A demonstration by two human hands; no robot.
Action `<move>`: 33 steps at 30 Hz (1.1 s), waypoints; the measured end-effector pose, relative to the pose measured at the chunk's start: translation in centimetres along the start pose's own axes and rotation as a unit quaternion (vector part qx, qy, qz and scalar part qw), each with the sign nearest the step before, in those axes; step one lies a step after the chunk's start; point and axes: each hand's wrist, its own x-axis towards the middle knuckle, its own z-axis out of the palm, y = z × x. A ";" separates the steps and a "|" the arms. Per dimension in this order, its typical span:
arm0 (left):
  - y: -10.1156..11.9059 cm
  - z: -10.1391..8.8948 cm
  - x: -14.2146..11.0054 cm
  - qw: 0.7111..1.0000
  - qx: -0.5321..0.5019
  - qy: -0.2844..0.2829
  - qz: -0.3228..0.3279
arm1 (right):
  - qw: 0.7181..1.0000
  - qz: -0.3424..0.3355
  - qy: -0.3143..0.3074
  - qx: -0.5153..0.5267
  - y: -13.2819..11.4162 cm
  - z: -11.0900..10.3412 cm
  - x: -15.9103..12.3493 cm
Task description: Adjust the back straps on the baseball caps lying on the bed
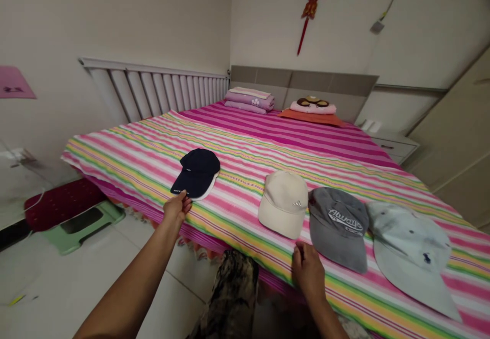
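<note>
My left hand (178, 206) pinches the brim of a navy baseball cap (201, 163) on the striped bed. A white edge (209, 188) shows beneath that cap, perhaps a second cap; most of it is covered. My right hand (309, 268) rests loosely curled on the sheet, just in front of a beige cap (285, 196), with nothing visible in its fingers. Right of the beige cap lies a grey cap (339, 221) with white lettering. Furthest right is a pale blue-green cap (411, 249) with a small dark emblem. These three sit side by side, brims toward me.
Folded purple bedding (248, 101) and an orange pillow (312, 118) with a pink folded item lie by the headboard (264, 79). A white radiator (156, 91) lines the left wall. A green stool (86, 226) stands on the floor at left. A nightstand (394, 146) is at right.
</note>
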 end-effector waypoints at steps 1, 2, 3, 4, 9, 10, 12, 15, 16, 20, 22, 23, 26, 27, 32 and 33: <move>0.2 0.3 0.0 1.000 -0.012 -0.005 0.008 | 1.000 0.002 -0.001 0.005 0.0 0.0 0.0; 0.5 0.6 0.0 0.999 -0.026 -0.011 0.016 | 1.000 0.004 -0.002 0.010 0.0 0.0 0.0; 0.9 0.9 -0.1 0.999 -0.041 -0.021 0.024 | 1.000 0.007 -0.003 0.015 0.0 0.0 0.0; 1.3 1.3 -0.2 0.997 -0.057 -0.034 0.032 | 1.000 0.011 -0.004 0.022 0.0 0.0 0.1; 3.4 3.1 -1.7 0.979 -0.136 -0.135 0.076 | 0.997 0.042 -0.013 0.068 -0.4 -0.4 0.3; 3.6 3.3 -2.2 0.972 -0.148 -0.157 0.087 | 0.995 0.050 -0.016 0.081 -0.5 -0.6 0.3; 3.8 3.4 -3.2 0.957 -0.171 -0.212 0.104 | 0.991 0.065 -0.027 0.110 -0.8 -1.0 0.5; 2.7 2.9 -4.9 0.924 -0.201 -0.309 0.104 | 0.980 0.079 -0.060 0.171 -2.1 -1.9 1.2; 1.9 2.5 -5.6 0.913 -0.207 -0.341 0.090 | 0.974 0.080 -0.078 0.197 -2.8 -2.2 1.6; -3.5 0.0 -9.4 0.878 -0.195 -0.436 -0.044 | 0.931 0.062 -0.162 0.322 -6.8 -3.6 3.9; -6.7 -1.6 -11.6 0.854 -0.180 -0.475 -0.113 | 0.883 0.060 -0.188 0.426 -9.0 -4.5 5.3; -8.1 -2.5 -12.6 0.844 -0.168 -0.489 -0.142 | 0.829 0.077 -0.196 0.518 -10.0 -4.9 5.9; -11.4 -5.1 -14.8 0.816 -0.123 -0.522 -0.215 | 0.686 0.156 -0.166 0.691 -12.0 -6.0 6.9; -12.1 -5.8 -15.1 0.804 -0.103 -0.536 -0.237 | 0.660 0.184 -0.154 0.712 -12.3 -6.3 6.9; -12.5 -7.3 -13.7 0.754 -0.094 -0.567 -0.318 | 0.606 0.260 -0.158 0.735 -12.3 -7.2 5.2; -12.2 -7.1 -13.1 0.751 -0.104 -0.567 -0.323 | 0.604 0.266 -0.162 0.734 -12.2 -7.4 4.8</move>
